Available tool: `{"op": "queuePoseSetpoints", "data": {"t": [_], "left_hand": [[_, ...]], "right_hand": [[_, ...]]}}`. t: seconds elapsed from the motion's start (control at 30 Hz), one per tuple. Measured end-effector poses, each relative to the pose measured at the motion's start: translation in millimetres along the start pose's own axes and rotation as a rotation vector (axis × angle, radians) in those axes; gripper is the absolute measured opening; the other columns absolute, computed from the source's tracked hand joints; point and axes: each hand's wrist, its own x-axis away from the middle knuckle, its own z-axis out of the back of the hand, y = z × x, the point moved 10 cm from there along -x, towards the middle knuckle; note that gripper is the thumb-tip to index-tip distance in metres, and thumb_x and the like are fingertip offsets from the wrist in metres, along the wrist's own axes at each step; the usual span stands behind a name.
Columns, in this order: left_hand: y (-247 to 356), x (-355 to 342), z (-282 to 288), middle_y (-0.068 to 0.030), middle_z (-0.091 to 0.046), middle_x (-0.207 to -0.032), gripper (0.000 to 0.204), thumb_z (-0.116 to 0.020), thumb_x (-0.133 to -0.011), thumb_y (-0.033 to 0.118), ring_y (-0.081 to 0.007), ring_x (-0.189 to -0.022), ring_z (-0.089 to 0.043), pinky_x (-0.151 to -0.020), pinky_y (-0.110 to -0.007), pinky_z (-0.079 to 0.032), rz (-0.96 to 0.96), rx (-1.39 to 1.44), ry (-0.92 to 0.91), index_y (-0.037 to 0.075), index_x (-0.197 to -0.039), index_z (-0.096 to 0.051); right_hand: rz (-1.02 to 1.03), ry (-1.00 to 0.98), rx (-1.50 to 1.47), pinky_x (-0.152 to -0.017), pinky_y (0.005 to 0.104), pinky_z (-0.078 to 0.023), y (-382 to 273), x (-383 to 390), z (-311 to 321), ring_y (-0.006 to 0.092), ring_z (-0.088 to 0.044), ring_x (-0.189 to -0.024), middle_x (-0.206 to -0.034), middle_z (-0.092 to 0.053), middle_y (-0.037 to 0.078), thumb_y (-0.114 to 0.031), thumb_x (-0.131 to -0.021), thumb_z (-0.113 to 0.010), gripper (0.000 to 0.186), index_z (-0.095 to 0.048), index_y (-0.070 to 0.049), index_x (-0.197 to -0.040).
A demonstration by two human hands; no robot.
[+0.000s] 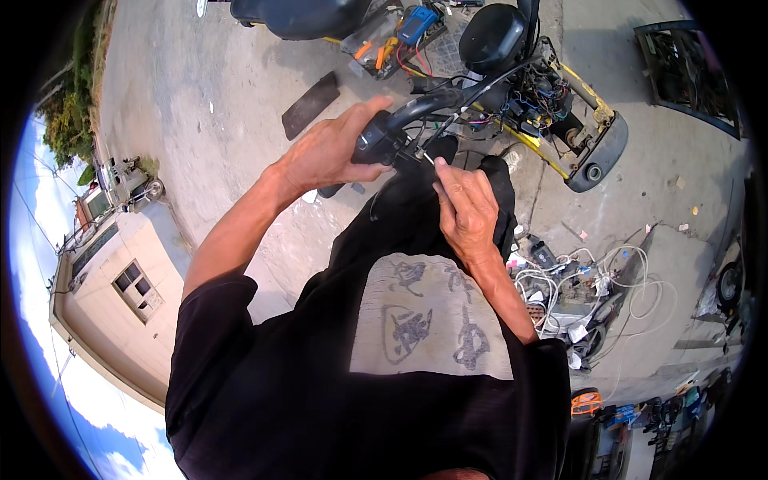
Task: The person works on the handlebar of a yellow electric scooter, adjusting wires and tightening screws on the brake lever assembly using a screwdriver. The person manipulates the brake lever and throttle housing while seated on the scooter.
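Observation:
A black handlebar switch housing (378, 138) sits at the end of a bent dark handlebar (432, 104), in front of me. My left hand (332, 150) grips the housing from the left, fingers over its far side and thumb along its near side. Just to the right, my right hand (468, 204) is closed in a pinch on a thin, pale rod-like piece (428, 160). Its tip points at small metal parts beside the housing. What kind of thing it is, I cannot make out. Dark cables (472, 100) run from the handlebar toward the scooter frame.
A yellow scooter frame (588, 88) with exposed wiring (540, 100) stands at the far right. Beyond the handlebar are a blue multimeter (417, 26) and a clear tray of tools (372, 44). A dark flat board (310, 106) lies on the concrete. Tangled white cable (552, 280) and scraps lie at right.

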Motion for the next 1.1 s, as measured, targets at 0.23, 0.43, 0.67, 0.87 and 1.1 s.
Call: {"op": "queuePoseSetpoints", "data": {"t": [0.23,0.43,0.67,0.87,1.1], "left_hand": [[-1,-5,1,-0.0195,-0.074,-0.107,0.097,-0.09,-0.074,0.021,-0.041,-0.095,-0.074,-0.086,-0.044,-0.059,-0.01,-0.054,-0.011,0.013,-0.156,-0.038],[0,-4,4,-0.0212,-0.076,-0.104,0.098,-0.092,-0.072,0.023,-0.0421,-0.091,-0.074,-0.081,-0.045,-0.06,-0.03,-0.1,0.019,0.012,-0.154,-0.04],[2,-4,5,-0.0208,-0.076,-0.098,0.098,-0.091,-0.071,0.024,-0.0441,-0.086,-0.075,-0.079,-0.045,-0.061,-0.106,-0.11,0.068,0.013,-0.154,-0.039],[-5,-5,4,-0.021,-0.076,-0.096,0.096,-0.088,-0.072,0.028,-0.0444,-0.083,-0.075,-0.079,-0.046,-0.061,-0.071,-0.124,0.046,0.013,-0.154,-0.039],[-4,-4,4,-0.0205,-0.076,-0.093,0.095,-0.087,-0.073,0.029,-0.0437,-0.081,-0.075,-0.076,-0.046,-0.061,-0.059,-0.136,0.054,0.012,-0.153,-0.04]], "right_hand": [[-0.408,-0.077,-0.414,-0.087,0.0356,-0.055,39,3,-11,0.0297,-0.064,-0.101,-0.107,-0.061,0.013,0.003,-0.084,-0.078,0.044,-0.065,0.001,-0.125],[0.163,0.011,0.197,-0.079,0.039,-0.055,-3,2,0,0.0301,-0.061,-0.097,-0.109,-0.062,0.011,0.004,-0.077,-0.076,0.047,-0.067,-0.002,-0.122],[-0.011,0.167,0.138,-0.077,0.038,-0.056,10,13,39,0.029,-0.064,-0.091,-0.102,-0.07,0.008,0.004,-0.08,-0.077,0.034,-0.074,-0.002,-0.113],[-0.037,0.149,-0.092,-0.073,0.0378,-0.057,-5,25,44,0.0319,-0.069,-0.083,-0.1,-0.073,0.014,0.005,-0.083,-0.078,0.03,-0.075,0.001,-0.113],[0.004,0.165,-0.189,-0.073,0.0378,-0.057,-16,30,44,0.0322,-0.069,-0.084,-0.101,-0.071,0.015,0.009,-0.076,-0.08,0.043,-0.072,0.003,-0.117]]}}
